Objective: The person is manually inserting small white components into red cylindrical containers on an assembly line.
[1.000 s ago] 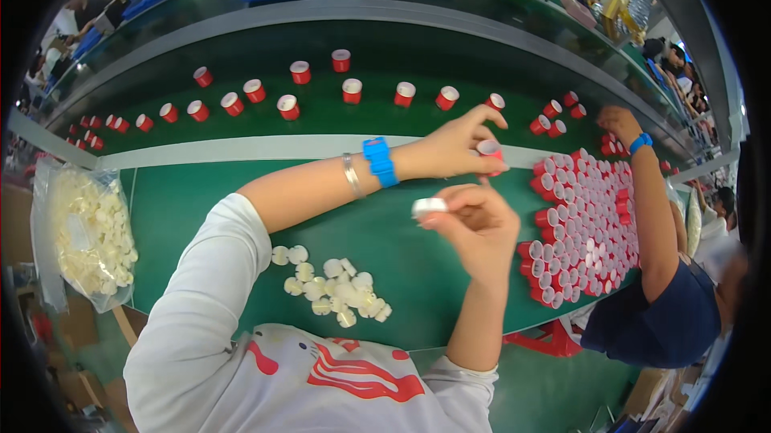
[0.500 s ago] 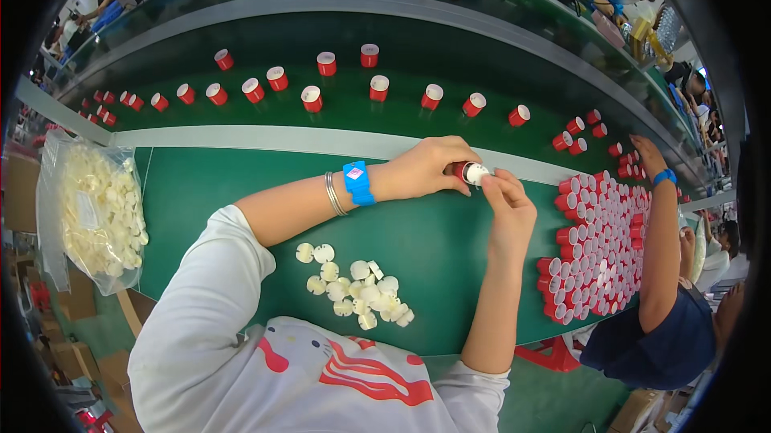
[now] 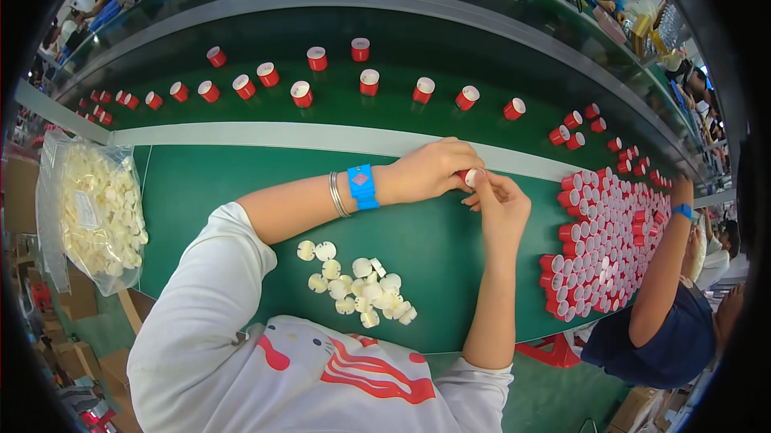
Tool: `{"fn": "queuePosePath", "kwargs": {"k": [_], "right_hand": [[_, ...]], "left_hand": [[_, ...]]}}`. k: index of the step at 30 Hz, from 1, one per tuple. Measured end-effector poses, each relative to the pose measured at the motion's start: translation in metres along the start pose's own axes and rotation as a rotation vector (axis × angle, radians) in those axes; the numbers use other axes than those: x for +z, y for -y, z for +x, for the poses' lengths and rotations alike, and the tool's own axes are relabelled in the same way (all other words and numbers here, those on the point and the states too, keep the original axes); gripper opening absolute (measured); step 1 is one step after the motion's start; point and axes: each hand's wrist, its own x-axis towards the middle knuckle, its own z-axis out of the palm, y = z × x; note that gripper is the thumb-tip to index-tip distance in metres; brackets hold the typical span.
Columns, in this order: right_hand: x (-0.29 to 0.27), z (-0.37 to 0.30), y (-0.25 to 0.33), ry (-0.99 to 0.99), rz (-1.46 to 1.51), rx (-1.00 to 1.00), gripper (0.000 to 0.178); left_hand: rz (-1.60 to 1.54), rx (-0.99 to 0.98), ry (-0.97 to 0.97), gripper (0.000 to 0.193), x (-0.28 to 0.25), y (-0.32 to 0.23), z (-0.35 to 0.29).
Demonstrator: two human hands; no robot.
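My left hand point(image 3: 438, 169), its arm wearing a blue wristband point(image 3: 362, 186), grips a small red cup point(image 3: 466, 177) near the back edge of the green table. The thumb and fingers of my right hand point(image 3: 504, 202) close on a white disc point(image 3: 472, 178) at the cup's right end. Fingers partly hide both pieces, so how deep the disc sits cannot be seen. Nearer my body lies a loose pile of cream-white notched discs point(image 3: 369, 295).
Red cups point(image 3: 369, 82) with white tops stand spaced along a green belt point(image 3: 265, 118) behind a pale rail point(image 3: 281, 137). A dense group of red cups point(image 3: 594, 248) covers the table's right side, beside a co-worker's arm point(image 3: 662, 256). A clear bag of discs point(image 3: 100, 212) lies left.
My right hand has closed in on the cup, and less of the disc shows. Belt cups have shifted slightly left; the blue tray above has shifted right. The co-worker's hand has moved right and nearer.
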Motion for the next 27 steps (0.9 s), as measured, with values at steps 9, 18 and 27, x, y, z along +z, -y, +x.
{"fn": "queuePosePath", "kwargs": {"k": [9, 18, 27], "right_hand": [[-0.007, -0.004, 0.013, 0.105, -0.214, 0.049, 0.021], [0.012, -0.021, 0.028, 0.030, -0.311, -0.177, 0.014], [0.096, -0.085, 0.014, 0.859, -0.623, -0.821, 0.020]], "left_hand": [[0.106, 0.113, 0.082, 0.032, 0.004, 0.003, -0.007], [0.328, 0.000, -0.277, 0.015, -0.056, 0.030, 0.033], [0.773, -0.306, -0.119, 0.017, -0.126, 0.176, 0.054]]}}
